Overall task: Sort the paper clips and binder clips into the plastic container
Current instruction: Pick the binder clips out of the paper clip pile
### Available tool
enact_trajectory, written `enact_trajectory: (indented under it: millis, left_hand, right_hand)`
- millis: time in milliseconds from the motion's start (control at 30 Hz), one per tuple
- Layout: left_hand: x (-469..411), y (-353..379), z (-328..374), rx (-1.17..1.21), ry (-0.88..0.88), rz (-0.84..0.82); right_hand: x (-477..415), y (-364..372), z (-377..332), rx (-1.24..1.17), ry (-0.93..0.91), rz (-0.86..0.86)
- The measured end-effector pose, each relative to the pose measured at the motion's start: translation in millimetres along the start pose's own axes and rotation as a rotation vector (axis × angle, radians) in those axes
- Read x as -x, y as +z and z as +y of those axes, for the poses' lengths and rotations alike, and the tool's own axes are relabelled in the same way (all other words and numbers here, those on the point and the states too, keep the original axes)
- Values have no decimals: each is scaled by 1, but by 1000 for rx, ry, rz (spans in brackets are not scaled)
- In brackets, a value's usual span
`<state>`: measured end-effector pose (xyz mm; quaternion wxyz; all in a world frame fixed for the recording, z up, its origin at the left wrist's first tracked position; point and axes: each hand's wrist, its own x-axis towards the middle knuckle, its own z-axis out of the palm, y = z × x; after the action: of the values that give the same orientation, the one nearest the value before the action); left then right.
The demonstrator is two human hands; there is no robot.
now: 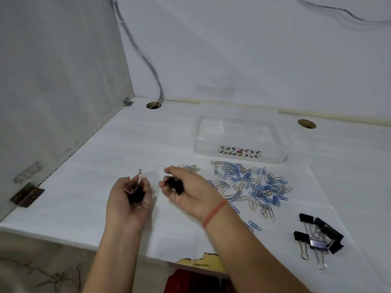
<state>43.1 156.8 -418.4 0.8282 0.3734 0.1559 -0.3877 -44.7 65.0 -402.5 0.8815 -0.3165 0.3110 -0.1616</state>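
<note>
Fingers of my left hand (pixel 124 205) curl round binder clips (pixel 135 194); my right hand (pixel 188 195) grips more, near paper clips (pixel 251 187).

head cam | looks forward and down | close over desk (pixel 127 144) | single view

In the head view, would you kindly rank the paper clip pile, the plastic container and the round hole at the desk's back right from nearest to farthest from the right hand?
From the right hand:
1. Paper clip pile, on the desk just to its right.
2. Plastic container, beyond the pile, towards the wall.
3. Round hole, back right, past the container.
</note>
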Motion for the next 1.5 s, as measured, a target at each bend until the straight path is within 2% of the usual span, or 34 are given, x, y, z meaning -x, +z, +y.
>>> enact_trajectory:
  millis: [100,233,367,533,633,767,967,1133,1300,1400,1500]
  left_hand:
    - [5,-11,3,-14,235,80]
    - [6,-24,3,-162,475,209]
    - [1,-25,0,-243,552,206]
    - [0,-21,-5,-388,694,246]
    - [-3,-23,-9,-552,813,265]
    - [-6,-24,-12,-882,1068,314]
    - [-9,-27,-15,-976,1149,442]
    - [-5,-26,-14,-1065,1174,499]
    - [1,-27,-24,-1157,1303,362]
    - [13,-26,-42,-1257,1399,129]
    - [18,-27,-57,-1526,1305,-88]
  right_hand:
    - [-17,27,29,89,-44,58]
    - [-30,51,59,511,-228,155]
    - [-31,54,68,479,-343,107]
    - [-41,42,75,545,-386,150]
    - [-38,37,70,559,-417,139]
    - [-33,30,64,626,-492,173]
    - [-13,7,45,651,-594,215]
    - [5,-20,37,898,-761,301]
    - [17,-36,32,1156,-787,329]
    - [23,-52,28,1460,-805,362]
    - [30,-67,28,1587,-780,300]
